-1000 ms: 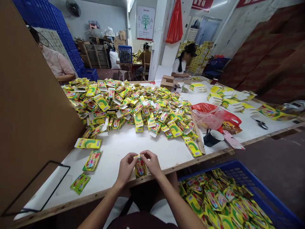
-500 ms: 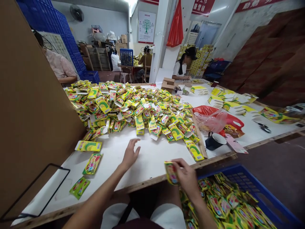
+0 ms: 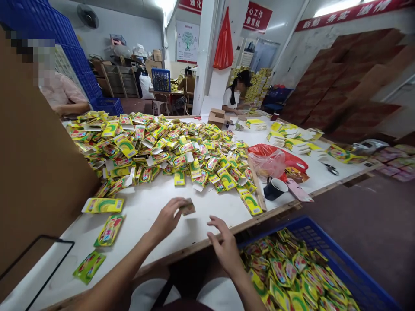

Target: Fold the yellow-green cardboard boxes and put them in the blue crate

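Over the white tabletop (image 3: 139, 233), my left hand (image 3: 167, 218) pinches a small flat brownish packet (image 3: 187, 207), which is blurred by motion. To its right, my right hand (image 3: 224, 242) has its fingers apart and holds nothing, near the table's front edge. Beyond both hands lies a big heap of yellow-green printed boxes (image 3: 155, 147), some with white end flaps standing open. At the left, a yellow box (image 3: 103, 205), a printed packet (image 3: 109, 230) and a green packet (image 3: 89, 266) lie in a row.
A blue crate (image 3: 327, 242) full of packets stands below the table edge at the right. A dark mug (image 3: 275, 188), red plastic bag (image 3: 280, 157) and scissors (image 3: 330, 168) lie beyond a wooden strip. Cardboard (image 3: 42, 142) walls off the left side. Other people sit around.
My right hand has let go of the printed yellow-green packet and moved left, fingers apart. My left hand, empty before, now pinches a small packet. The view has turned right.
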The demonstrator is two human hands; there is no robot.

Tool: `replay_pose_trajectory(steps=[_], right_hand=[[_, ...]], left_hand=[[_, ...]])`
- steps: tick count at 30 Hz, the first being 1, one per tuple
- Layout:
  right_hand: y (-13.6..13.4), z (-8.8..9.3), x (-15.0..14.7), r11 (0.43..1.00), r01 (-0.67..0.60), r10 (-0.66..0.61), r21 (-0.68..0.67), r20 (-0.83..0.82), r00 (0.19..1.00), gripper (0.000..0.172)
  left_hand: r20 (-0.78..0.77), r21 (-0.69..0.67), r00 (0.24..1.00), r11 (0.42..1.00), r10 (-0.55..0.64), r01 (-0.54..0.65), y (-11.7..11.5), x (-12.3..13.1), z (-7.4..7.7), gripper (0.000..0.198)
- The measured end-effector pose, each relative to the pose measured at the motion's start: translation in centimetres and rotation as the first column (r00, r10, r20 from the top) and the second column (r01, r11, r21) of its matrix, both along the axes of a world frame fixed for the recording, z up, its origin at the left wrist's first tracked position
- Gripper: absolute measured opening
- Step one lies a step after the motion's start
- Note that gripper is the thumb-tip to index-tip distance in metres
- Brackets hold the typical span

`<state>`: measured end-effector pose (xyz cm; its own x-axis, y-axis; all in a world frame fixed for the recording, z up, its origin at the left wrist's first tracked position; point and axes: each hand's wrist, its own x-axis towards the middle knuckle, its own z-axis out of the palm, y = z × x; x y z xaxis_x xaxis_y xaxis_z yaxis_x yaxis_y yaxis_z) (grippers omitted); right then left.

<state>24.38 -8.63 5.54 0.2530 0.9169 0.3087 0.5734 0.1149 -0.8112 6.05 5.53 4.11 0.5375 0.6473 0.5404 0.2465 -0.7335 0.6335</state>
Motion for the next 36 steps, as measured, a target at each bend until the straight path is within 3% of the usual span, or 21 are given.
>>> replay_pose_trajectory(steps=[3, 5, 9, 15, 20, 24, 28, 30, 33, 36], right_hand=[[1.9, -1.1, -2.5, 0.988, -0.157, 0.156, -0.001, -0.089, 0.984, 0.027], [2.2, -2.3, -3.4, 0.983, -0.185, 0.184, 0.002, -0.138, 0.973, 0.024], [1.2, -4.7, -4.0, 0.989, -0.123, 0.134, 0.082, -0.144, 0.981, 0.017], [-0.7, -6.2, -3.5, 0.987, -0.131, 0.139, 0.090, -0.090, 0.986, 0.023], [-0.2, -5.4, -3.3, 0.980, -0.163, 0.172, 0.113, -0.068, 0.983, 0.027], [2.4, -3.8, -3.3, 0.977, -0.200, 0.203, 0.077, -0.033, 0.979, 0.019], [4.9, -3.6, -3.4, 0.991, -0.079, 0.093, 0.109, -0.125, 0.988, 0.016], [5.4, -3.9, -3.4, 0.992, -0.066, 0.084, 0.108, -0.179, 0.980, 0.022], [5.6, -3.9, -3.2, 0.981, -0.172, 0.185, 0.087, -0.171, 0.968, 0.018], [5.5, -3.6, -3.3, 0.972, -0.224, 0.233, 0.072, -0.153, 0.960, 0.016]], left_hand=[[-0.016, -0.146, 0.988, 0.978, -0.156, 0.152, -4.6, -1.5, -0.7, 0.036], [0.040, -0.209, 0.992, 0.970, -0.116, 0.122, -6.4, -2.2, -1.6, 0.038], [0.167, -0.254, 0.985, 0.967, 0.036, 0.008, -7.9, -3.1, -4.2, 0.036], [0.176, -0.298, 0.984, 0.954, 0.020, 0.034, -9.0, -2.5, -6.5, 0.034], [0.178, -0.328, 0.983, 0.940, -0.035, 0.093, -8.5, -1.6, -5.1, 0.029], [0.263, -0.393, 0.964, 0.917, 0.042, 0.067, -6.9, 0.2, -3.6, 0.022], [0.380, -0.510, 0.892, 0.860, 0.245, -0.019, -5.4, 2.1, -3.8, 0.023], [0.376, -0.518, 0.893, 0.855, 0.246, -0.018, -5.1, 2.2, -4.1, 0.024], [0.314, -0.479, 0.931, 0.878, 0.188, -0.016, -5.1, 1.4, -4.0, 0.016], [0.287, -0.478, 0.935, 0.877, 0.206, -0.047, -5.6, 0.5, -3.6, 0.015]])
